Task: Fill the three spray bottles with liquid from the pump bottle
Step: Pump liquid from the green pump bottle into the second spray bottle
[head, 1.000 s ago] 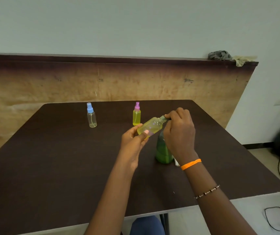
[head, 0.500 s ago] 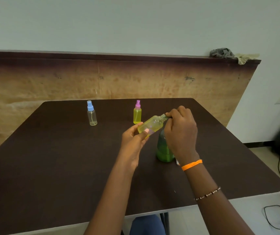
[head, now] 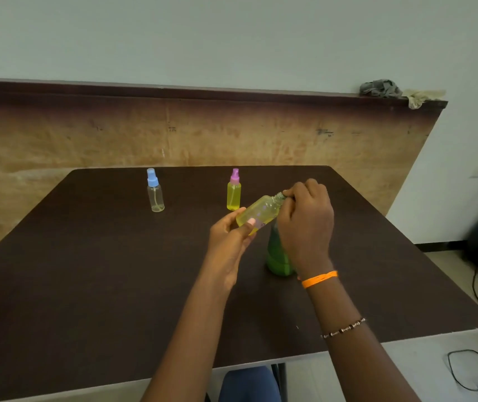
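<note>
Our left hand (head: 229, 236) grips the yellow spray bottle (head: 258, 211) tilted, neck up-right toward our right hand (head: 304, 216), which pinches at its mouth just above the green pump bottle (head: 276, 256).

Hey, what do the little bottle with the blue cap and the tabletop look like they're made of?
Blue-capped bottle: likely clear plastic, smooth and glossy; the dip tube and the table show through its wall. Its cap looks like opaque matte plastic. Tabletop: probably dark brown laminate over board, with a dull sheen; the chipped right corner shows a pale edge, though the core is not visible.
</note>
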The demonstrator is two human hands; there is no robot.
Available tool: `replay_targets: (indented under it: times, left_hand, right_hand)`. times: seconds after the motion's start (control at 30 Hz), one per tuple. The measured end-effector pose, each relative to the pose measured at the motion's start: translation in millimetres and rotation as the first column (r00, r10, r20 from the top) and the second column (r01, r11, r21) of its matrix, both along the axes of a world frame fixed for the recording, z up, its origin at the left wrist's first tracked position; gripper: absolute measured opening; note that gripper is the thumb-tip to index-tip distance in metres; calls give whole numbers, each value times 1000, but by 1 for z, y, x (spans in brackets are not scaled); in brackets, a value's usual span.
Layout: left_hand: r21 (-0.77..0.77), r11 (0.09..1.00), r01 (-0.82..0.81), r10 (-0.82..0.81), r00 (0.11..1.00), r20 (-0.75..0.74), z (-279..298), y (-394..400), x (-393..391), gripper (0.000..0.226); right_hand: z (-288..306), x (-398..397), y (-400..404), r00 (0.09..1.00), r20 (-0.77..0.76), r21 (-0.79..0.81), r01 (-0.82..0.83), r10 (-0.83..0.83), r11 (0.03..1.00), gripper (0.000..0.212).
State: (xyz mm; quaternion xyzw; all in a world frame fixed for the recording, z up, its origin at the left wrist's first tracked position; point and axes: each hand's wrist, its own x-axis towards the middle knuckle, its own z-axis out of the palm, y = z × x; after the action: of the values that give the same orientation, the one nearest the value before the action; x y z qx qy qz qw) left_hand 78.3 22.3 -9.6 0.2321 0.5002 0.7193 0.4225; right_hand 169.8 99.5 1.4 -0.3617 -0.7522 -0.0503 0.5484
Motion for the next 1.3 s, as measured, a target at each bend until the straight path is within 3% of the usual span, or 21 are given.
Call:
replay_targets:
  times: [0.13, 0.37, 0.57, 0.8, 1.0, 1.3]
  left_hand:
    - [-14, 1000, -5, 5, 1000, -1, -3, 2, 1, 42]
    - [13, 1000, -7, 7, 1000, 7, 3, -2, -1, 39]
    - [3, 1000, -2, 2, 1000, 6, 2, -1, 0, 41]
    - [20, 1000, 4, -4, 1000, 22, 3, -4, 1, 39]
    - [15, 1000, 5, -5, 1000, 8, 4, -2, -2, 41]
    - [22, 1000, 7, -7, 1000, 27, 2, -2, -3, 40]
  right_hand:
    - [-24, -3, 6, 996, -87, 92, 3, 5, 996, 16]
    - [8, 0, 10, 998, 55, 74, 7, -11, 997, 20]
    - [-25, 5, 10, 991, -90, 135, -83, 96, 987, 28]
    - [1, 10, 4, 997, 62, 122, -54, 47, 991, 23]
    - [-27, 9, 11, 992, -49, 153, -107, 116, 982, 33]
    - [-4, 17, -1, 993, 96, 60, -73, 67, 996, 31]
